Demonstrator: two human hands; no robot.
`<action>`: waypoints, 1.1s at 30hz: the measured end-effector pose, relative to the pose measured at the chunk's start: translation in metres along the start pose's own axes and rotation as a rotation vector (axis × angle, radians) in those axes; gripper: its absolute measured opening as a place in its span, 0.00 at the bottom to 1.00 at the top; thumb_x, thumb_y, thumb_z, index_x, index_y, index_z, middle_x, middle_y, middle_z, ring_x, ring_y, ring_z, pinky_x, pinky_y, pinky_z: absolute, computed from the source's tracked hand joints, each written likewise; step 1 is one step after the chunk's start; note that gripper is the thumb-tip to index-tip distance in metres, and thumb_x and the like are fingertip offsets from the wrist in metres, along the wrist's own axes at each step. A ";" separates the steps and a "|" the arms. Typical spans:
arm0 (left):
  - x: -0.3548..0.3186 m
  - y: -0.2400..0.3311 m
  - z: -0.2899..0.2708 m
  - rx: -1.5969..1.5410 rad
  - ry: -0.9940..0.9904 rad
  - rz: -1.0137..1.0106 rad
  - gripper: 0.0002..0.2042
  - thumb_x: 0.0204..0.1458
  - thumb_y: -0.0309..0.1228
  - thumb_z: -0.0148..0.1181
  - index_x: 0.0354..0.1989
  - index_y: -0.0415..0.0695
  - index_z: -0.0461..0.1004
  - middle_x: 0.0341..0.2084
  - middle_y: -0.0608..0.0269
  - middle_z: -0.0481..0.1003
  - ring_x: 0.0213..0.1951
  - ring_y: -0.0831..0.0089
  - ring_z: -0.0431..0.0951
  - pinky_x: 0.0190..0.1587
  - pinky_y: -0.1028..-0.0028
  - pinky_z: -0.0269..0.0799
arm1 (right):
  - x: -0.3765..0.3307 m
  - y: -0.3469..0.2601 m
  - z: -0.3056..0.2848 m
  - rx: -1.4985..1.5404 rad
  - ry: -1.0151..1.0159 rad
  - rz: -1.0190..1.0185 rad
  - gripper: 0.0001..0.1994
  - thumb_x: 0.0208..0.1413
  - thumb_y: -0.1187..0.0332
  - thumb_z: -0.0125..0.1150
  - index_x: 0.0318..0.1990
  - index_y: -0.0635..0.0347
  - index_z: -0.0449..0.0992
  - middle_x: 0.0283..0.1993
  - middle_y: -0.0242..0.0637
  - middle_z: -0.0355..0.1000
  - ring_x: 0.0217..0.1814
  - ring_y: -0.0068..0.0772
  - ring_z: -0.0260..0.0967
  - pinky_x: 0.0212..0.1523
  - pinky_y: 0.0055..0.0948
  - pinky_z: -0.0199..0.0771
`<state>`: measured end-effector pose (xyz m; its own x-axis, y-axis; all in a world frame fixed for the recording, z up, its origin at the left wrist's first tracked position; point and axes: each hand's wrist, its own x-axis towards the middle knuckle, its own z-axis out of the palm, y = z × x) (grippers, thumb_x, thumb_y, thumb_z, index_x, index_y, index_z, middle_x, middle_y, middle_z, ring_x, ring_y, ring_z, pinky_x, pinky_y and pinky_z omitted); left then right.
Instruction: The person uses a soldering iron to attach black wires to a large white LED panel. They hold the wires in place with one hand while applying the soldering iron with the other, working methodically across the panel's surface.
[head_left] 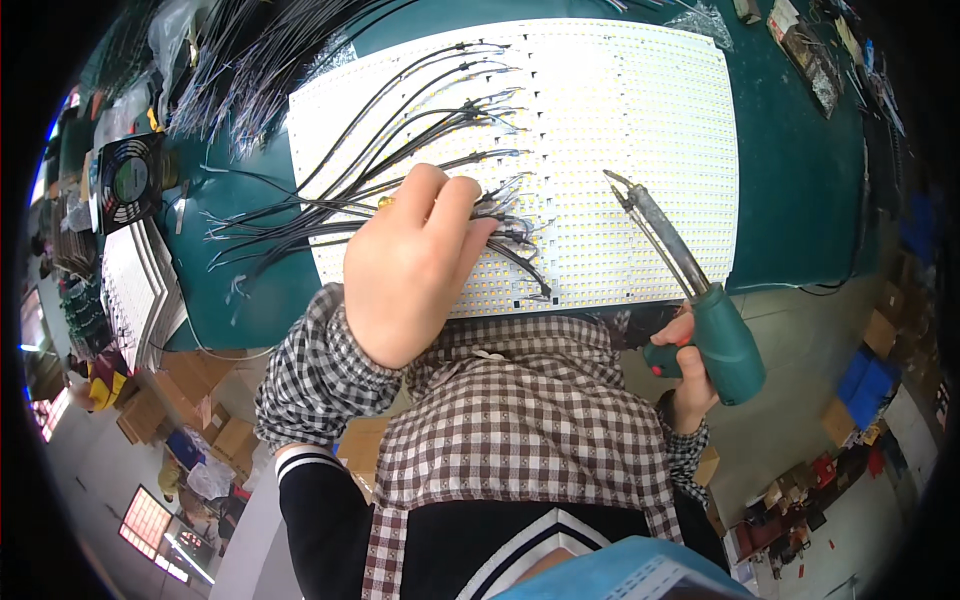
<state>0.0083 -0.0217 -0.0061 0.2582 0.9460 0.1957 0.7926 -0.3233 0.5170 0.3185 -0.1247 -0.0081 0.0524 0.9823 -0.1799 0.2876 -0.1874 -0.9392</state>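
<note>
A large white LED board (680,120) with rows of tiny yellowish chips lies on the green table. Several black cables (385,75) stretch over its left half, their thin stripped wire ends along a column near the middle. My left hand (410,265) is over the board's lower left part, thumb and fingers pinched at the end of one black cable; the hand hides part of the bundle. Right of the board's lower edge, my right hand (690,380) grips a green soldering gun (728,345). Its metal tip points up and left above the board, apart from the wires.
A thick bundle of loose cables (250,60) lies at the far left. A black fan (130,182) and a stack of white sheets (140,290) sit at the left edge. Scrap parts (805,55) lie far right. Cardboard boxes (170,390) stand on the floor.
</note>
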 end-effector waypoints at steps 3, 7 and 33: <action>0.003 -0.006 0.001 0.011 -0.052 0.034 0.10 0.52 0.28 0.72 0.40 0.43 0.76 0.31 0.59 0.75 0.32 0.57 0.79 0.32 0.63 0.74 | 0.001 -0.002 0.003 0.000 0.018 0.025 0.25 0.62 0.49 0.62 0.41 0.70 0.77 0.33 0.42 0.77 0.36 0.35 0.74 0.65 0.44 0.67; 0.010 -0.006 0.004 -0.042 -0.004 0.090 0.10 0.51 0.27 0.70 0.37 0.44 0.75 0.31 0.59 0.72 0.32 0.57 0.77 0.33 0.61 0.72 | 0.003 -0.002 0.002 -0.021 0.019 -0.017 0.26 0.62 0.48 0.61 0.41 0.70 0.77 0.33 0.42 0.77 0.36 0.35 0.74 0.64 0.43 0.67; 0.028 -0.014 0.033 -0.478 -0.122 -0.137 0.04 0.52 0.23 0.69 0.32 0.40 0.79 0.27 0.64 0.74 0.28 0.73 0.74 0.30 0.72 0.70 | -0.002 -0.002 -0.001 0.074 -0.002 -0.044 0.28 0.60 0.59 0.66 0.59 0.75 0.73 0.49 0.52 0.80 0.44 0.36 0.80 0.47 0.34 0.81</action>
<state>0.0225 0.0098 -0.0358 0.2548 0.9669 0.0161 0.4896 -0.1433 0.8601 0.3184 -0.1261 -0.0061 0.0389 0.9896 -0.1388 0.2177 -0.1440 -0.9653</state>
